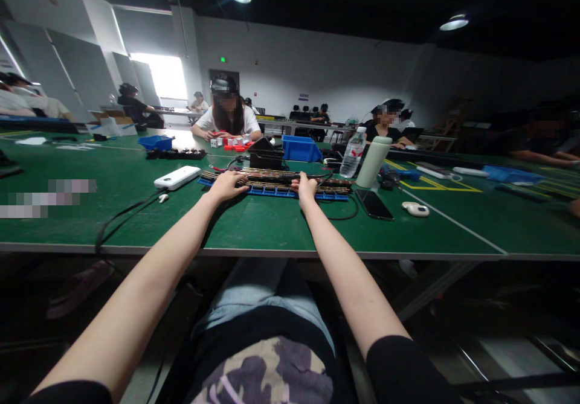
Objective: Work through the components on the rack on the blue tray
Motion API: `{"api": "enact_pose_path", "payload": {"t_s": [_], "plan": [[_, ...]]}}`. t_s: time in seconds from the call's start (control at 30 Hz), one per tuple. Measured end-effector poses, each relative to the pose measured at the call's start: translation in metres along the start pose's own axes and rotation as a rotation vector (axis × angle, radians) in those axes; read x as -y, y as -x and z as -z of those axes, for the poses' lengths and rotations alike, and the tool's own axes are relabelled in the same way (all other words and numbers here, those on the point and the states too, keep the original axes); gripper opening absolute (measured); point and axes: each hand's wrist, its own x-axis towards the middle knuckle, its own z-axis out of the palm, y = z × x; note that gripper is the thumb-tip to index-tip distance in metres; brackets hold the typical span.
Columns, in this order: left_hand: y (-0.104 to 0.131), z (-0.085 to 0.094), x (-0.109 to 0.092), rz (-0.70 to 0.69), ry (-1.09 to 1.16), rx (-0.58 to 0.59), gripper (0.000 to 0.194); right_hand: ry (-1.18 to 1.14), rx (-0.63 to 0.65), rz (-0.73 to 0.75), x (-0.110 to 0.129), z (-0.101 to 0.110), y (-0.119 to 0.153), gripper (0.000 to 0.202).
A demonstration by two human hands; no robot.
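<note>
- "where's the rack (272, 192)?"
- "on the table (263, 229), under your left hand (229, 186), fingers loosely spread."
- "and your right hand (306, 188)?"
- "at the rack's right half, pinching a black tool (286, 178)."

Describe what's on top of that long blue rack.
Thin brownish strips lie along the blue rack; the left hand and right hand each hide part, so what is beneath them cannot be seen.

My bare left hand (229, 186) covers part of the long blue plastic rack (270, 192); fingertip contact: indeterminate. My bare right hand (306, 188) obscures part of a slender black tool (284, 178). Thin brown strips (268, 185) between them: too small to count. Far right of my grip, a dark-clothed co-worker (534, 150) is cut off.
</note>
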Motion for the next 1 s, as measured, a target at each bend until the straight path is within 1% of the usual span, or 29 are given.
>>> {"api": "enact_pose_path", "payload": {"t_s": [0.27, 0.67, 0.87, 1.0], "plan": [[0.0, -0.0003, 0.0, -0.004, 0.009, -0.003, 0.041, 0.007, -0.005, 0.003, -0.0026, -0.0003, -0.0042, 0.032], [0.0003, 0.0001, -0.0007, -0.004, -0.001, -0.003, 0.039, 0.013, -0.006, 0.005, -0.0021, -0.0001, -0.0037, 0.028], [0.0, -0.0005, -0.0005, 0.001, -0.016, 0.014, 0.044, 0.005, -0.004, -0.002, -0.0031, -0.0004, -0.0048, 0.032], [0.0002, 0.0006, -0.0017, 0.005, -0.015, 0.013, 0.043, 0.013, -0.007, 0.014, -0.007, -0.0005, -0.0092, 0.033]]}}
